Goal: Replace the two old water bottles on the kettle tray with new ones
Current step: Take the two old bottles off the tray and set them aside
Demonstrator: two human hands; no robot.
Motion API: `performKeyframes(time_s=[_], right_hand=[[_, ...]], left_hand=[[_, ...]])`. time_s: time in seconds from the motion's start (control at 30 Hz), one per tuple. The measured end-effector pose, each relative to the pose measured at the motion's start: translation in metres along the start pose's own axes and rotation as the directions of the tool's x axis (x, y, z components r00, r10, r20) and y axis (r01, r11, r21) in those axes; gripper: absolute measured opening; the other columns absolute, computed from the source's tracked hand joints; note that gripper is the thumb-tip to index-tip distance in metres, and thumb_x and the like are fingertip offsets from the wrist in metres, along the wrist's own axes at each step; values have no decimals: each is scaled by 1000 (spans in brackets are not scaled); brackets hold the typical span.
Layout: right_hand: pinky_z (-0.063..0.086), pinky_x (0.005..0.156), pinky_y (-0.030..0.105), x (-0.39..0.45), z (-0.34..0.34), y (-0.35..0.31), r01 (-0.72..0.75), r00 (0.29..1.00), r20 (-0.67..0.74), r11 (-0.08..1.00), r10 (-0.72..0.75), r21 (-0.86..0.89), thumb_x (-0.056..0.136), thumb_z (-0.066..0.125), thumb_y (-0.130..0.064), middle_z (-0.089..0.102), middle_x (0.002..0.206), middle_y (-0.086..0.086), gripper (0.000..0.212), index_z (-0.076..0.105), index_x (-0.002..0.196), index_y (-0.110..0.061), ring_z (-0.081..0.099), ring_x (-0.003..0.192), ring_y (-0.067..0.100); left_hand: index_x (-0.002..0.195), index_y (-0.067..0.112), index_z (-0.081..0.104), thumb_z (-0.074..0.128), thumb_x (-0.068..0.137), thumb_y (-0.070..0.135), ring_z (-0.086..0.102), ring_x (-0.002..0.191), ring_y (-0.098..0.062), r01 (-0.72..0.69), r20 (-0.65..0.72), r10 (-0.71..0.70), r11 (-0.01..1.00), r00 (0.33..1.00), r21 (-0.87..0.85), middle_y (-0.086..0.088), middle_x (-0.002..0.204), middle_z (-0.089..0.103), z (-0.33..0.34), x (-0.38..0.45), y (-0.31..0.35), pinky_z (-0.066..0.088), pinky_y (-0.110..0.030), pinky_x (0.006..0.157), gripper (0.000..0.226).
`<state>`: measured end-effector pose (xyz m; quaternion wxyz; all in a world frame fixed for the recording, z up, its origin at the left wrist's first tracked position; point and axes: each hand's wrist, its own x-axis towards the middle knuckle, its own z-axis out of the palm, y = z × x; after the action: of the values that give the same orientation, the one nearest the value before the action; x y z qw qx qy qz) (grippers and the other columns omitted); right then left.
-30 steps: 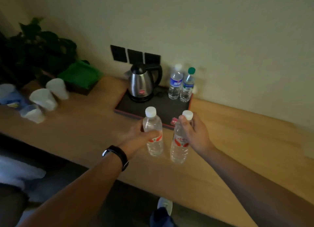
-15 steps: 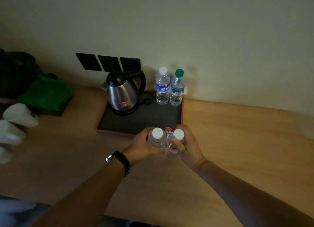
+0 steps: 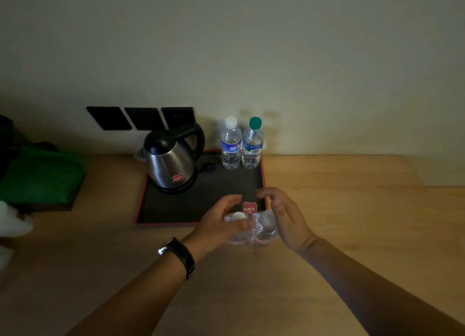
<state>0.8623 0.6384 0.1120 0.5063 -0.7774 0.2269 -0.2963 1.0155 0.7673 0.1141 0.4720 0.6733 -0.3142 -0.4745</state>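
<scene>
1. Both hands have loosened since the earlier frame: my left hand (image 3: 221,220) and right hand (image 3: 284,217) spread open-fingered around the two clear red-labelled plastic bottles (image 3: 251,231) on the wooden tabletop (image 3: 352,210).
2. I judge they are parked there, freeing me for the two old blue-labelled bottles (image 3: 241,147) on the black red-rimmed kettle tray (image 3: 201,200).

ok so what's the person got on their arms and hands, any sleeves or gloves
No gloves and no sleeves in view: both forearms are bare to the frame edge. The left hand has a black wristwatch on its wrist, with a dark band and a shiny metal edge. The right hand and its wrist show nothing worn.
</scene>
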Motion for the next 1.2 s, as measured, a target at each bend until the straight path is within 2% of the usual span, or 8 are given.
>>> performKeyframes(time_s=[0.17,0.3,0.47,0.63,0.83,0.93,1.03,1.2], right_hand=[[51,84,38,65,-4,-8,-147,987,-84,975,135,-168,94,53,-45,66,99,-5,22,63,101,-27,61,94,9],[40,92,25,126,-6,-3,-129,991,-90,905,101,-405,90,66,-28,54,124,7,37,55,124,-17,53,110,17],[28,106,28,178,3,1,-219,975,-76,876,207,-430,90,68,-26,37,149,15,68,33,146,-9,37,134,27],[43,82,30,191,2,10,-330,944,-104,872,313,-362,95,62,-24,62,124,13,44,45,134,-12,58,111,30],[51,77,43,175,-21,4,-278,961,-96,912,261,-303,97,58,-27,68,103,12,22,55,115,-14,62,92,28],[53,73,38,166,-47,-6,-218,954,-237,967,182,-134,97,53,-17,68,87,5,6,60,97,-16,63,82,19],[46,64,27,152,-65,-13,-167,960,-256,966,113,-199,98,54,-20,67,85,0,8,61,94,-18,61,78,16],[48,86,40,100,-52,23,-312,936,14,846,353,-433,96,45,-52,63,114,11,44,61,115,-15,58,102,27]], left_hand=[[125,31,58,74,63,64,53,122,-1,-122,-136,122,992,983,11,11,130,60,-18,39,43,44,-26,101,72],[108,38,56,80,74,38,55,92,23,-219,-286,276,952,918,213,29,97,61,-32,90,81,42,1,68,42],[147,17,36,81,76,30,46,130,-21,-80,-372,171,966,912,248,-6,145,45,-46,154,102,42,-35,105,85],[125,14,59,74,84,24,61,111,-26,-15,-373,81,984,924,178,-10,121,65,-47,174,99,52,-46,96,45],[120,18,63,69,89,25,62,104,-20,-121,-346,222,949,912,290,-2,112,67,-37,163,106,51,-34,84,32],[109,25,66,71,87,31,65,97,-18,-219,-249,323,904,913,367,-1,105,71,-20,159,124,55,-35,83,23],[97,36,62,69,86,34,64,86,-13,-287,-138,407,810,903,512,8,92,69,10,152,139,54,-31,73,14],[89,20,64,69,87,20,62,78,-16,-234,-133,379,773,916,590,5,82,66,29,147,120,48,-24,62,6]])
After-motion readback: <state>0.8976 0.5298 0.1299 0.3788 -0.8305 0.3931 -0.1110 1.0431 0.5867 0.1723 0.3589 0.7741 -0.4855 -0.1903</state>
